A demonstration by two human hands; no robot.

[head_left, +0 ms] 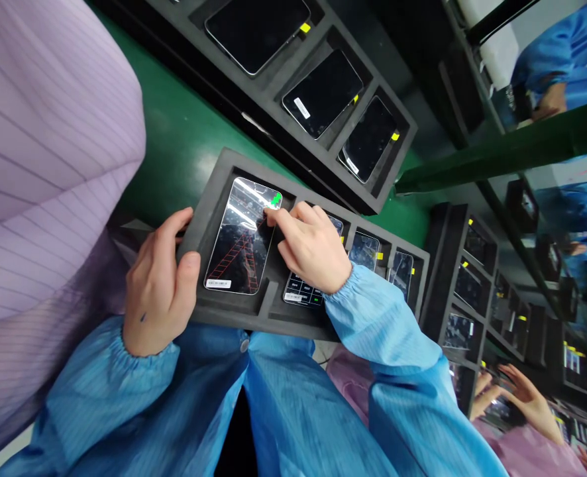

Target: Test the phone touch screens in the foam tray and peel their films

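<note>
A dark foam tray (pixel 268 323) in front of me holds several phones in separate compartments. The leftmost phone (pixel 234 252) shows red ladder-like lines and a green patch on its screen. My left hand (pixel 159 285) is at the tray's left end, thumb and fingers apart, holding nothing. Over the tray is my right hand (pixel 313 248), its index fingertip at the upper right part of the leftmost phone's screen and its other fingers curled. Partly under my right hand lies a second phone (pixel 303 291) with a grid on its screen.
Beyond my tray, another foam tray (pixel 273 86) holds phones with yellow tabs on the green table (pixel 174 126). More phone trays (pixel 430 265) stand at the right. A co-worker's hands (pixel 527 401) show at the lower right, and a striped sleeve (pixel 50 132) fills the left.
</note>
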